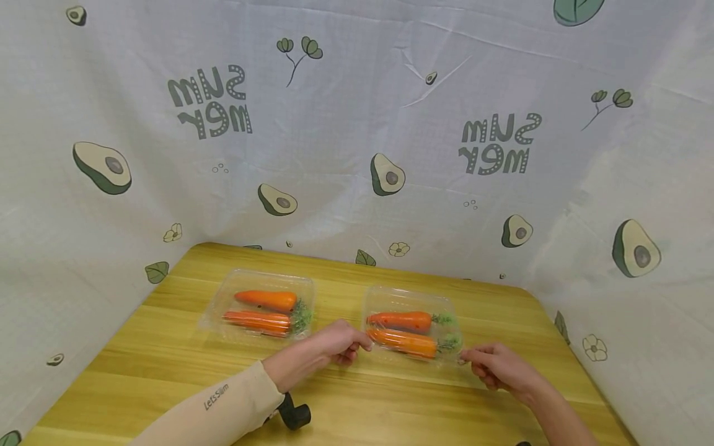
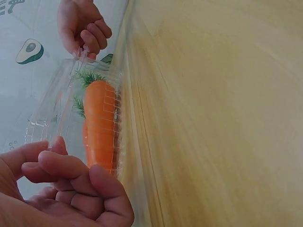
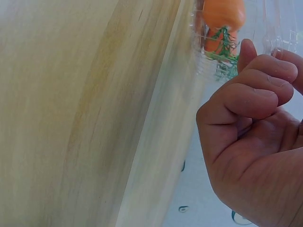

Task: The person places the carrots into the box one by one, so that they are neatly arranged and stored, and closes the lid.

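Note:
A clear plastic clamshell box (image 1: 409, 297) holds two carrots, one at the back (image 1: 404, 320) and one at the front (image 1: 409, 344), green tops to the right. At its near left corner, my left hand (image 1: 341, 342) pinches the rim between thumb and forefinger. My right hand (image 1: 499, 367) pinches the near right corner the same way. In the left wrist view, a lid rises above the rim and an orange carrot (image 2: 100, 123) shows through the ribbed side wall. Past my curled right fingers (image 3: 265, 101), the right wrist view shows the green carrot tops (image 3: 222, 47).
To the left on the wooden table (image 1: 357, 409) stands a second clear box (image 1: 223, 288) with two more carrots (image 1: 273, 300). Printed cloth (image 1: 334, 136) hangs behind and at both sides. A black device (image 1: 295, 414) shows beneath my left wrist.

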`<state>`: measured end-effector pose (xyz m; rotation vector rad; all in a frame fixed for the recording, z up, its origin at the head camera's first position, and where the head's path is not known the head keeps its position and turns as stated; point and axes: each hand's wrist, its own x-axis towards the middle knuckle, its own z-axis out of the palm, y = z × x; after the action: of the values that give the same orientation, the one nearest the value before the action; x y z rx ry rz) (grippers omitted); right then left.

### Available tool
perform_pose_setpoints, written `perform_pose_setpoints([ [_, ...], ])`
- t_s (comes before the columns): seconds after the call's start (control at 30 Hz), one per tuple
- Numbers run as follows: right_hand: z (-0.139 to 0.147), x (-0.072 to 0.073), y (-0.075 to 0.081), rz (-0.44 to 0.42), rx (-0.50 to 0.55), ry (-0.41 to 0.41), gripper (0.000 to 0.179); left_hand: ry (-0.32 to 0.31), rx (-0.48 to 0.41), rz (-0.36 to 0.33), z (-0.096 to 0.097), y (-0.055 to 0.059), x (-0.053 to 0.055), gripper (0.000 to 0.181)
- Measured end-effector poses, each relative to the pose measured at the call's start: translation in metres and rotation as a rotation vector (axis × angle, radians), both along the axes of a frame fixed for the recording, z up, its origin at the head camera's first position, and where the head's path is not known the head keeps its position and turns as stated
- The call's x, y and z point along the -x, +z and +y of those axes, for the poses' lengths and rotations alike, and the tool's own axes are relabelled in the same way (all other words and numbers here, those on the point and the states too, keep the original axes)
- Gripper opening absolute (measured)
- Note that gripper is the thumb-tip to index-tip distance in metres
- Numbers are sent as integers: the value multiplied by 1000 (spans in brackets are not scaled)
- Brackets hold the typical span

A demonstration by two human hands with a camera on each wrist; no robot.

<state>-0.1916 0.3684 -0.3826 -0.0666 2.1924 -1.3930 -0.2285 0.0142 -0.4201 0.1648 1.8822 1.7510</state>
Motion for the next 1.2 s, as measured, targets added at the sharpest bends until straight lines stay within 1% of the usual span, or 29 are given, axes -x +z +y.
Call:
perform_pose_setpoints([
  [0.37, 1, -1, -3, -35, 79, 2, 32, -2, -23, 3, 0, -1, 1, 13],
  [0.57, 0, -2, -5, -44, 85, -9, 33, -4, -39, 6, 0, -3, 0, 17],
  [0.67, -1, -2, -5, -44, 84, -16, 35, -7, -42, -1, 0, -3, 1, 10],
  [0.73, -2, -2, -5, -45, 91, -23, 36, -9, -37, -7, 0, -2, 1, 8],
  [0.93, -3, -1, -6, -69, 138, -28, 30, -16, -16, -20, -2, -3, 1, 11],
  [1.2, -3, -1, -9, -76, 154, -30, 26, -16, -11, -27, -2, -2, 1, 12],
])
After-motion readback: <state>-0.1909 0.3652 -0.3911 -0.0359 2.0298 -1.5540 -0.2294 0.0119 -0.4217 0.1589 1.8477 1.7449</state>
